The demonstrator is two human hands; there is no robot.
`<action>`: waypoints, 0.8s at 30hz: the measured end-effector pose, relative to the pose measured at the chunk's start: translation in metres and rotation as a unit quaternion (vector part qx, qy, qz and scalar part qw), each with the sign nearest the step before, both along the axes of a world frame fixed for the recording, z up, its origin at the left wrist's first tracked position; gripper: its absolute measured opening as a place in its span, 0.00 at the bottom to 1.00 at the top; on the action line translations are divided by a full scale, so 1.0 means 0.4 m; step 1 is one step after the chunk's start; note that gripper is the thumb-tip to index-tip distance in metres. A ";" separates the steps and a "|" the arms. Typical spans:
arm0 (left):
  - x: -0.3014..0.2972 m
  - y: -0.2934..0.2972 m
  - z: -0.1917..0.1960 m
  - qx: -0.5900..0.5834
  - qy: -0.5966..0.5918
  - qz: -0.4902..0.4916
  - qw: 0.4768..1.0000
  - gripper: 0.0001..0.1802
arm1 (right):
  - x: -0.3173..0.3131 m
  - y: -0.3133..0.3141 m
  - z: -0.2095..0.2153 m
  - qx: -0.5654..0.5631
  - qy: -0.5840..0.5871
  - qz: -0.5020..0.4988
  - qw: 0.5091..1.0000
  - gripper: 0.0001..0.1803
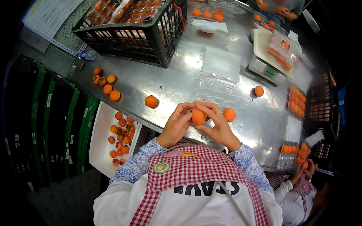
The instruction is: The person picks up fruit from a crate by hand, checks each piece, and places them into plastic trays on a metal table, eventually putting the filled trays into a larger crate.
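Observation:
Over the near edge of the metal table, both my hands are closed round an orange persimmon (198, 116). The fingers of my left hand (176, 124) press its left side and top. My right hand (220, 130) grips it from the right. A bit of orange shows just behind my fingertips; I cannot tell whether it is a separate fruit. One loose persimmon (229, 115) lies by my right fingers, and another persimmon (151, 101) sits left of my left hand. Beyond my hands is a clear plastic tray (213, 90) with moulded cells, and behind it a white sheet (221, 64).
A black crate (160, 47) of packed fruit stands at the far left. Left of me, a white bin (98, 139) holds loose persimmons beside stacked dark crates (49, 124). A scale (266, 71) bearing a pack stands far right. Co-workers' hands (307, 171) show at right and far back.

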State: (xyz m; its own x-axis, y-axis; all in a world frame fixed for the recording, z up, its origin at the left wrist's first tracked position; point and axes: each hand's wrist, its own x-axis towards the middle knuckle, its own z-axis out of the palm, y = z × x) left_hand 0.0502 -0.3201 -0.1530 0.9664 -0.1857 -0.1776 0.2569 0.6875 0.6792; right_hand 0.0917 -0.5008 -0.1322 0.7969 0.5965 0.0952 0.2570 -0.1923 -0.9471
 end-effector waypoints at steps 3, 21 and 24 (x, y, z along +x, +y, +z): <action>-0.013 0.011 0.000 0.028 -0.001 0.015 0.999 0.20 | 0.014 0.005 0.002 -0.002 0.009 0.036 0.999 0.38; -0.038 0.015 -0.005 -0.064 0.079 0.017 0.995 0.22 | 0.010 0.049 -0.020 -0.003 -0.031 0.005 0.999 0.29; -0.034 0.013 -0.001 -0.062 0.080 0.014 0.995 0.21 | 0.011 0.045 -0.016 -0.004 -0.015 0.007 1.000 0.29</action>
